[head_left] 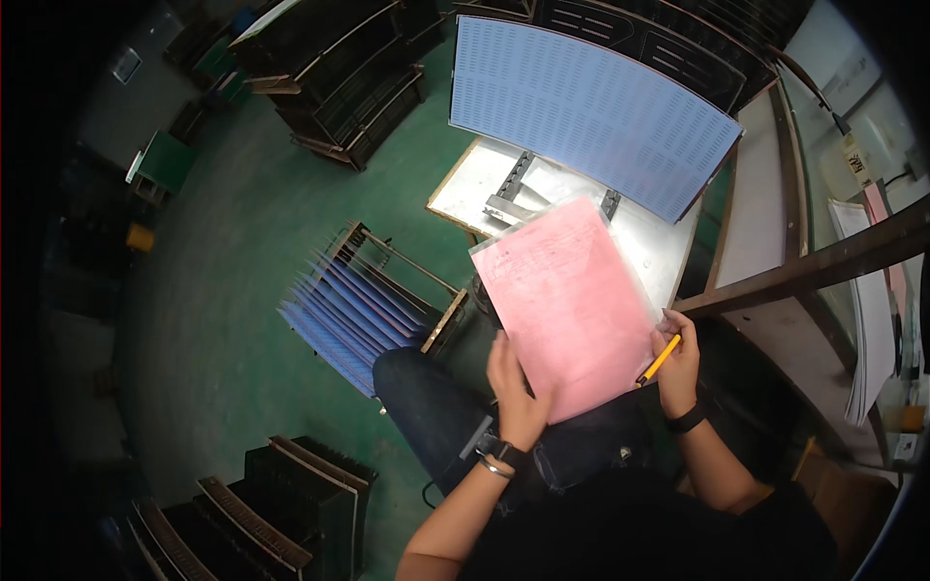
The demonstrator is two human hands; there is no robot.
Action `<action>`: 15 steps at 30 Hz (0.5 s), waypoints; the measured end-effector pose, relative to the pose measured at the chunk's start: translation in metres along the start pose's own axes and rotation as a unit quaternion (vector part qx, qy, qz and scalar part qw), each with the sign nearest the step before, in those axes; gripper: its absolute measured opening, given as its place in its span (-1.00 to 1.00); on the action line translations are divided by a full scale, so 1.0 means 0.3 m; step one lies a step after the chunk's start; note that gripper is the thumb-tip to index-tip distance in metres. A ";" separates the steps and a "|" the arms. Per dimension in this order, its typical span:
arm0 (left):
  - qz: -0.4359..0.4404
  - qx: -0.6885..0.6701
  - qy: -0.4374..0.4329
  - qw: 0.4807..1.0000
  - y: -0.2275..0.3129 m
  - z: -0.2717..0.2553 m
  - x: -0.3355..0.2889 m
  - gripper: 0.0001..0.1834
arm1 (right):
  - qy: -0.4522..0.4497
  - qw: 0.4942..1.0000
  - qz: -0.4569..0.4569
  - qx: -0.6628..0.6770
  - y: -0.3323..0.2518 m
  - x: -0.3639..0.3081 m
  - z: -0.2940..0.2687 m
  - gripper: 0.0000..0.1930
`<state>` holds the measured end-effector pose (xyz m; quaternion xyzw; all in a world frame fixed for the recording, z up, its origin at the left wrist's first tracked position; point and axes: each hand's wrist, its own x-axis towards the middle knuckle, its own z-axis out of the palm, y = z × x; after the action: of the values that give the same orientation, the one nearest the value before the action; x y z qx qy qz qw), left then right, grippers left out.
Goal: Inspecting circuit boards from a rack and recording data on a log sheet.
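A pink sheet (pixel 572 310) in a clear plastic sleeve lies tilted above my lap, with faint dark marks near its top. My left hand (pixel 521 397) holds its lower left edge, thumb over the front and fingers along the side. At the lower right edge, my right hand (pixel 681 363) grips a slim yellow pen (pixel 659 361) with a dark tip pointing down and left. The right fingertips also touch the sleeve; whether they pinch it I cannot tell.
Beyond the sheet, a large blue perforated panel (pixel 591 107) leans over a lit white table (pixel 465 189). Several blue panels (pixel 349 315) stand in a rack by my left knee. Dark racks (pixel 329 87) stand far left and dark panels (pixel 300 504) near left. A wooden frame (pixel 814 261) borders the right.
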<state>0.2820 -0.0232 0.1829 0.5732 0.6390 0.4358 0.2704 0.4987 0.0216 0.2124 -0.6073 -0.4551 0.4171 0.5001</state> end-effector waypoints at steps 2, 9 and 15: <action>0.046 0.093 -0.172 0.980 0.100 -0.006 -0.030 0.09 | 0.013 0.999 0.036 0.031 -0.018 -0.007 0.003 -0.68; 0.055 0.182 -0.181 0.965 0.020 0.065 -0.033 -0.26 | -0.015 0.992 0.002 0.125 -0.036 -0.035 0.037 -0.66; 0.053 -0.124 -0.161 0.978 0.037 0.055 -0.017 -0.59 | -0.082 0.972 0.055 0.213 0.027 -0.046 0.206 -0.58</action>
<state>0.3023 -0.0245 0.1839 0.6311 0.4966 0.4274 0.4154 0.4371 0.0216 0.1957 -0.4750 -0.3612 0.5792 0.5553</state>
